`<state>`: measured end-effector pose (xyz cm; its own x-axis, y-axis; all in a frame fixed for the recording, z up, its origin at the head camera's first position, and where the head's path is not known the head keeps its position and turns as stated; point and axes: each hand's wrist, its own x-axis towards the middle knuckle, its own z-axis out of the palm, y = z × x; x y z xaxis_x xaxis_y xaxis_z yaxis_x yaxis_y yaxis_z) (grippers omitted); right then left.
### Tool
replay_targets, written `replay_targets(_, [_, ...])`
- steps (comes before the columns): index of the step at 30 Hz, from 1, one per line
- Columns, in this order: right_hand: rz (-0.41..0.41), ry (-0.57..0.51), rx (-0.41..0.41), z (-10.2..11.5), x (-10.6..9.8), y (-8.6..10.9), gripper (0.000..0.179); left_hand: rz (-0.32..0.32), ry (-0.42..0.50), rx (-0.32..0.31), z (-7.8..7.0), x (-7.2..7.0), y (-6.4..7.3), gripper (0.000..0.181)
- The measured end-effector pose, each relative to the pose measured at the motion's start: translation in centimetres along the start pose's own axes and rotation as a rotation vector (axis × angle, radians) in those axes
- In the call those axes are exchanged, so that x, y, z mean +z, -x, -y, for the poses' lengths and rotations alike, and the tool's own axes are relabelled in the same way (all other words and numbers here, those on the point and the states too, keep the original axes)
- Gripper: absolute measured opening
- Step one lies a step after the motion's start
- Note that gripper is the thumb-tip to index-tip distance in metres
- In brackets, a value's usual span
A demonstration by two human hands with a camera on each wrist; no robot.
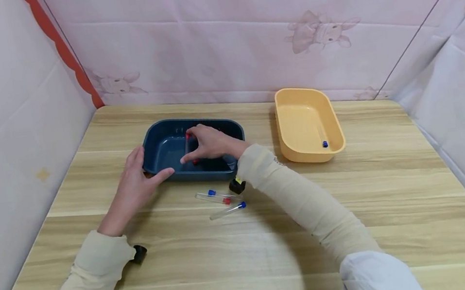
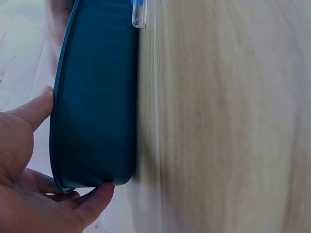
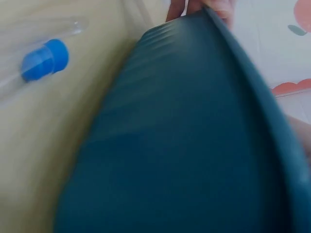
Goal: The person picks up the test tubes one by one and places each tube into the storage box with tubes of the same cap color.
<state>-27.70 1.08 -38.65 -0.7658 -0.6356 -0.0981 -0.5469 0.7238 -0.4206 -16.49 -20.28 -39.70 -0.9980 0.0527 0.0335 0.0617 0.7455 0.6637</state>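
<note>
At the left end of a dark blue basin (image 1: 192,174), my left hand (image 1: 132,187) holds the wall. Its thumb lies at the front rim and the fingers (image 2: 97,204) reach round the end. My right hand (image 1: 210,143) is inside the basin, with a clear test tube with a red cap (image 1: 187,135) spanned between thumb and index finger. Another red cap (image 1: 195,161) shows below that hand. The right wrist view shows the basin's outer wall (image 3: 170,131) and hides most of the right hand.
In front of the basin lie several clear test tubes, one with a blue cap (image 1: 242,205) and one with a red cap (image 1: 226,201). A yellow basin (image 1: 288,150) stands at the back right, holding a blue-capped tube (image 1: 325,144). Cloth walls (image 1: 219,44) border the wooden table (image 1: 214,274).
</note>
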Motion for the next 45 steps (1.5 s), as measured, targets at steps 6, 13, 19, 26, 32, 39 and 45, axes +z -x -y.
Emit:
replay_targets(6, [0.018, 0.052, 0.041, 0.0, 0.8, -0.2, 0.097, -0.002, 0.006, 0.008, 0.0, 0.2, 0.0, 0.106])
replay_targets(13, [0.012, 0.094, 0.064, 0.0, 1.0, -0.4, 0.098, 0.0, 0.009, -0.003, -0.1, 0.2, 0.0, 0.106])
replay_targets(19, [0.018, 0.1, 0.061, -0.2, 1.0, -0.6, 0.1, 0.003, 0.011, -0.009, -0.1, 0.2, -0.1, 0.107])
replay_targets(26, [0.016, 0.083, 0.037, -0.6, 0.8, -0.4, 0.097, 0.013, 0.012, -0.012, -0.2, 0.2, -0.1, 0.107])
replay_targets(32, [-0.005, 0.062, 0.026, -0.7, 0.2, 0.3, 0.092, 0.011, 0.017, -0.009, -0.3, 0.1, -0.2, 0.105])
replay_targets(39, [-0.031, 0.023, -0.003, -0.8, -0.9, 1.6, 0.084, 0.015, 0.011, -0.016, -0.4, 0.2, -0.1, 0.106])
replay_targets(45, [-0.06, -0.03, -0.059, -1.0, -1.9, 2.8, 0.079, 0.004, 0.001, -0.024, -0.5, 0.2, -0.2, 0.103])
